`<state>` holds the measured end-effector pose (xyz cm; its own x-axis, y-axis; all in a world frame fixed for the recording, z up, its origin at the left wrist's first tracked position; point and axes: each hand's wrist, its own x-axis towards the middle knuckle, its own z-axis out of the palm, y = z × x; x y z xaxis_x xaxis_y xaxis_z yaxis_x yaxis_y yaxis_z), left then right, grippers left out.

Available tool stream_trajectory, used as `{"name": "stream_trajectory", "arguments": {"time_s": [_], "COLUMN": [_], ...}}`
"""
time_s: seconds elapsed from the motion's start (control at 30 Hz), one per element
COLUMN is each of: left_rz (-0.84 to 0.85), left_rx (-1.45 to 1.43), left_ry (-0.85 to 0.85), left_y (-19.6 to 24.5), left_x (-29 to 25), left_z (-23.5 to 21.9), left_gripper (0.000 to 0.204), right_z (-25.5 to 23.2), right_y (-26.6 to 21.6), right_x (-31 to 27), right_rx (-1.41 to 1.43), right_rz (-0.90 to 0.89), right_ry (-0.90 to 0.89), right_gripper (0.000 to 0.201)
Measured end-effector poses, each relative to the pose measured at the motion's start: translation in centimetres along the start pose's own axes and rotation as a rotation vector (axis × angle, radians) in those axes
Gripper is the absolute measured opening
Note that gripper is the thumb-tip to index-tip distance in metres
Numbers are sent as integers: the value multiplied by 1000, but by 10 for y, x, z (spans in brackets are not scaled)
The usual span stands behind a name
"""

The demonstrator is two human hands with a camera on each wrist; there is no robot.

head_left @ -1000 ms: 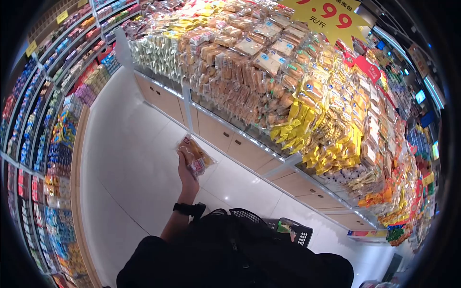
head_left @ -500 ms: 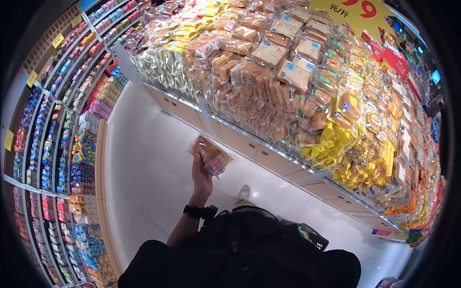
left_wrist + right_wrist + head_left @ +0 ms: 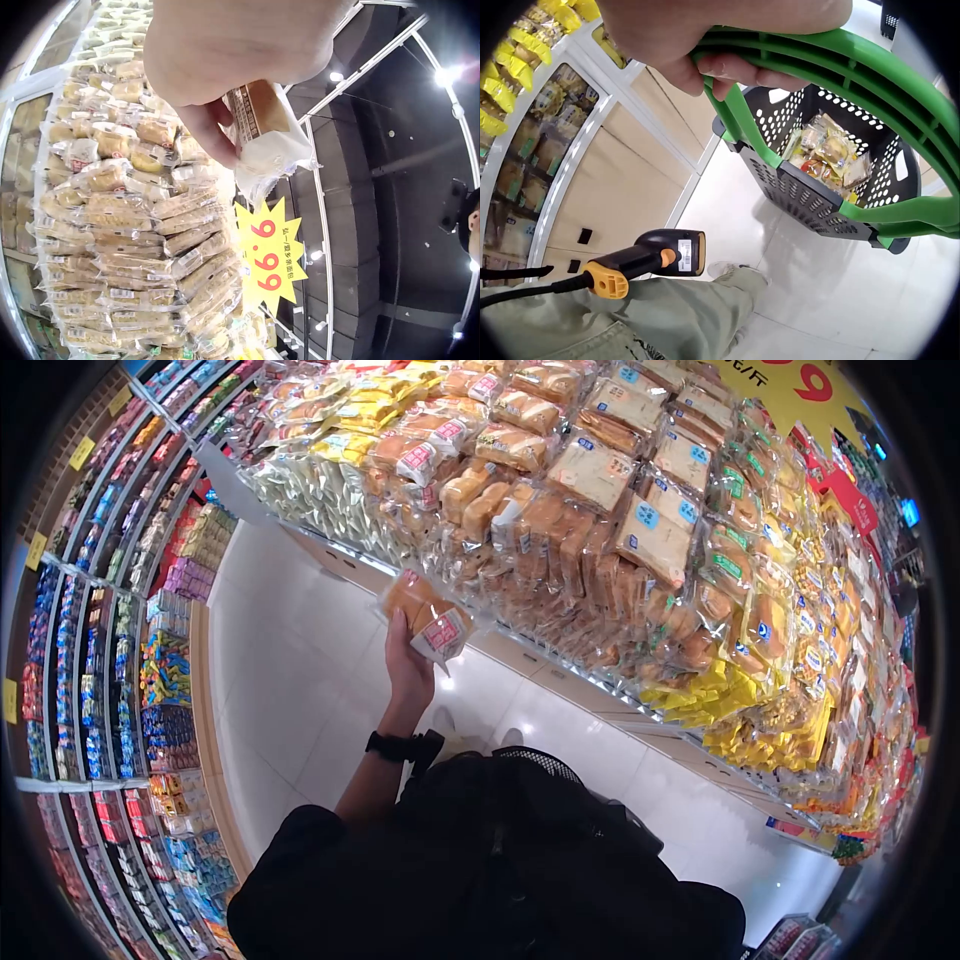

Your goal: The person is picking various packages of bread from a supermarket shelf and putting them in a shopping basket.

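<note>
In the head view my left hand [image 3: 408, 672] holds a clear-wrapped bread packet [image 3: 418, 603] with a red-and-white label, in front of the bread display's lower edge. The left wrist view shows the same packet [image 3: 266, 124] under the hand, with curled fingers at its side and part of it hidden behind the palm. My right hand [image 3: 712, 37] grips the green handle [image 3: 847, 60] of a black shopping basket [image 3: 795, 199]. Inside the basket lie several wrapped packets [image 3: 832, 154]. The head view hides the right hand behind the dark clothing.
Wrapped breads [image 3: 560, 525] pile high on the display, with a yellow price sign [image 3: 270, 259] above. Stocked shelves [image 3: 100, 660] line the left side. A corded black-and-orange handheld scanner [image 3: 649, 259] hangs beside the trouser leg. Pale tiled floor [image 3: 300, 690] runs between the shelves and display.
The left hand has moved forward and up with the bread packet, closer to the display. The packet's label faces the head camera more. The display looks nearer.
</note>
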<state>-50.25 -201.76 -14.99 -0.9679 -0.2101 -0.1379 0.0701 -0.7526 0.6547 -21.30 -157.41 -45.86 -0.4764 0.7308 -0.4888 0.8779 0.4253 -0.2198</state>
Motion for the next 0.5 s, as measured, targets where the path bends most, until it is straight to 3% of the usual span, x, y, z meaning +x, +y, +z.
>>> {"name": "stream_trajectory", "arguments": {"time_s": [0.07,0.17,0.27,0.4,0.5], "left_rz": [-21,-21,-63,-132,-158], "left_rx": [7,36,129,210,248], "left_ry": [13,-113,-123,-329,-355], "left_y": [11,36,61,99,118], "left_x": [26,66,105,157,179], "left_z": [10,16,5,-18,-16], "left_gripper": [55,52,50,49,44], "right_z": [7,22,40,61,74], "right_y": [-9,-28,-47,-76,-94], "right_x": [-15,-42,-73,-116,-140], "right_rx": [1,22,49,100,152], "right_rz": [33,90,151,222,245], "right_ry": [15,44,76,100,88], "right_gripper": [47,47,47,47,47]}}
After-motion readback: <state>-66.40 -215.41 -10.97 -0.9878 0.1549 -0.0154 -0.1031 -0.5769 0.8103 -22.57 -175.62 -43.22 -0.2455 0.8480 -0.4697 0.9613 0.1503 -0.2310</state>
